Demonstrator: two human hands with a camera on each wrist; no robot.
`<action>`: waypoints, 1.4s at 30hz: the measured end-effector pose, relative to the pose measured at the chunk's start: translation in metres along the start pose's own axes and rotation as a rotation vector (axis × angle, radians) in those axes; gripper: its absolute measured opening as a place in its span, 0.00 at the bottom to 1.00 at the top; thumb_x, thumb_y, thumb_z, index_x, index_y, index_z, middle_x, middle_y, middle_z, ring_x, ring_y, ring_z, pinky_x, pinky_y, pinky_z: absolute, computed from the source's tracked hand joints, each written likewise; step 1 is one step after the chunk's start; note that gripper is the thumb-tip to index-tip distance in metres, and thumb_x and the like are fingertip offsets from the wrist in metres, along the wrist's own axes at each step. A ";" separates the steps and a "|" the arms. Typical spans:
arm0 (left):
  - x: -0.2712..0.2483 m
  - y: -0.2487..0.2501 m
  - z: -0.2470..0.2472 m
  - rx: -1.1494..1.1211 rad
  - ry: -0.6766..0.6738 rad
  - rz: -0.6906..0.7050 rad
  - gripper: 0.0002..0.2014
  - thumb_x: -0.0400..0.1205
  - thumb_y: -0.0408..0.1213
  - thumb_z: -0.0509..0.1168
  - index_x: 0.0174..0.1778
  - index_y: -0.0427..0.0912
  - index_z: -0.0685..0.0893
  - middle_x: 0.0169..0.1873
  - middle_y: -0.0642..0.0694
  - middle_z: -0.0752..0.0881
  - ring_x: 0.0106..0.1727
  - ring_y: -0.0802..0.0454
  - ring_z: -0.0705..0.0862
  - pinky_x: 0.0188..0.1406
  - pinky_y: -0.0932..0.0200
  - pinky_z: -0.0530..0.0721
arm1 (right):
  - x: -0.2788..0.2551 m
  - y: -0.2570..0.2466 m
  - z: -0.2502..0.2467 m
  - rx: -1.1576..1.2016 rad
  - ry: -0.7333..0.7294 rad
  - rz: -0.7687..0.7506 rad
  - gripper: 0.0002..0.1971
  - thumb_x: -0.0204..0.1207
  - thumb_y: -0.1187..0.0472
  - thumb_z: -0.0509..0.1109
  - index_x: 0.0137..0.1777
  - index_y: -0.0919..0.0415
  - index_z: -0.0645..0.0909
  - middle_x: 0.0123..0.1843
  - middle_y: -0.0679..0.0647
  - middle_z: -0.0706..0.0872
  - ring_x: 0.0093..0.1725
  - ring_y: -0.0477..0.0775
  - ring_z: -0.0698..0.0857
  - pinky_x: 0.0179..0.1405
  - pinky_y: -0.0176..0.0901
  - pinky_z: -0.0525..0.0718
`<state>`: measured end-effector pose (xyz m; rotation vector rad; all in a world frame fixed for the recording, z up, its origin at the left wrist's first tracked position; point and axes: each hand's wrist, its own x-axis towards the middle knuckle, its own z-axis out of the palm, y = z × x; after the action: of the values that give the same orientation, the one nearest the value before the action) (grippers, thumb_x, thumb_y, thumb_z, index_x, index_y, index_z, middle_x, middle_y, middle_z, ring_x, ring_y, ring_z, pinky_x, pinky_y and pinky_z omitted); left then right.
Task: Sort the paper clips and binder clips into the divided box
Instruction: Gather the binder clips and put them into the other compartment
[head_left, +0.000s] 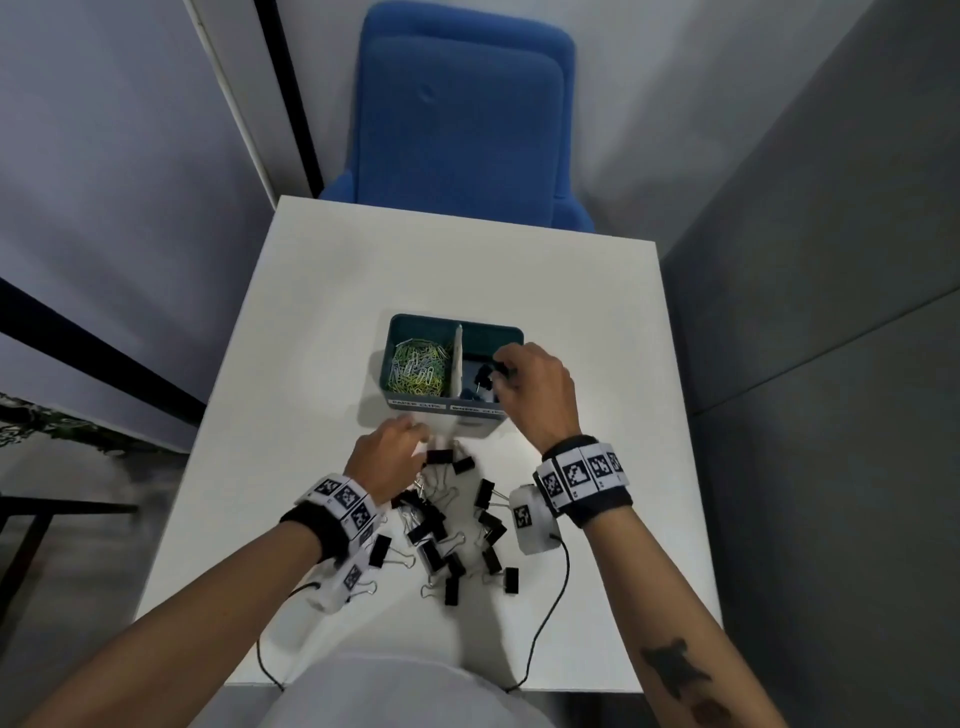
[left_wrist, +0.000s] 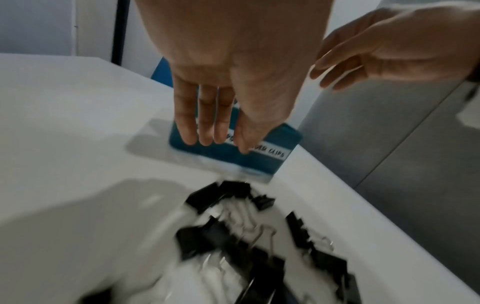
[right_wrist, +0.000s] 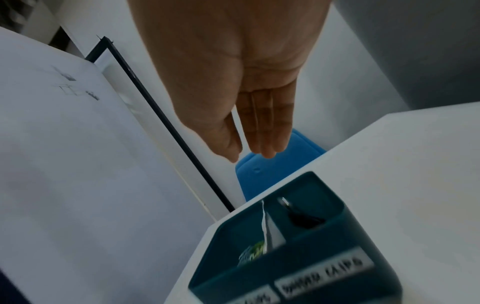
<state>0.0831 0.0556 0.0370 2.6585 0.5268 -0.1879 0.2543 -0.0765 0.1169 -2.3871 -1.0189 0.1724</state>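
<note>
The teal divided box (head_left: 441, 413) stands mid-table. Its left compartment holds coloured paper clips (head_left: 418, 369); its right holds black binder clips (head_left: 480, 384). My right hand (head_left: 501, 371) hovers over the right compartment. In the right wrist view this hand (right_wrist: 254, 154) has straight fingers and holds nothing, and a blurred black binder clip (right_wrist: 303, 218) is inside the box (right_wrist: 259, 273). My left hand (head_left: 410, 436) is low by the box's front wall, fingers straight and empty (left_wrist: 215, 142), above the far end of a pile of black binder clips (head_left: 447, 525) (left_wrist: 233, 236).
The white table (head_left: 363, 270) is small, with its edges close on all sides. A blue chair (head_left: 462, 119) stands behind it and a grey partition (head_left: 831, 260) to the right. Thin black cables (head_left: 550, 613) trail from my wrist cameras across the near table.
</note>
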 end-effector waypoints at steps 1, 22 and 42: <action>-0.006 -0.010 0.008 0.038 -0.088 -0.018 0.17 0.82 0.43 0.65 0.65 0.43 0.78 0.63 0.45 0.77 0.62 0.46 0.78 0.44 0.52 0.82 | -0.010 0.002 0.005 0.005 -0.032 -0.015 0.08 0.75 0.60 0.70 0.53 0.54 0.83 0.46 0.51 0.86 0.39 0.54 0.84 0.36 0.45 0.82; 0.001 0.008 0.057 0.270 -0.383 0.206 0.48 0.65 0.44 0.78 0.77 0.51 0.58 0.72 0.46 0.64 0.65 0.42 0.69 0.38 0.52 0.76 | -0.120 0.055 0.104 -0.130 -0.671 0.109 0.57 0.57 0.55 0.86 0.81 0.49 0.52 0.69 0.56 0.63 0.61 0.61 0.74 0.49 0.56 0.86; -0.013 0.024 0.053 0.061 -0.134 0.013 0.15 0.73 0.42 0.73 0.50 0.45 0.77 0.48 0.48 0.78 0.45 0.45 0.83 0.29 0.53 0.71 | -0.112 0.052 0.108 0.089 -0.375 0.288 0.11 0.67 0.69 0.68 0.41 0.55 0.69 0.40 0.53 0.81 0.38 0.58 0.79 0.38 0.52 0.80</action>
<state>0.0779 0.0081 0.0009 2.6841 0.4672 -0.3804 0.1746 -0.1393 -0.0118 -2.4602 -0.7947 0.7780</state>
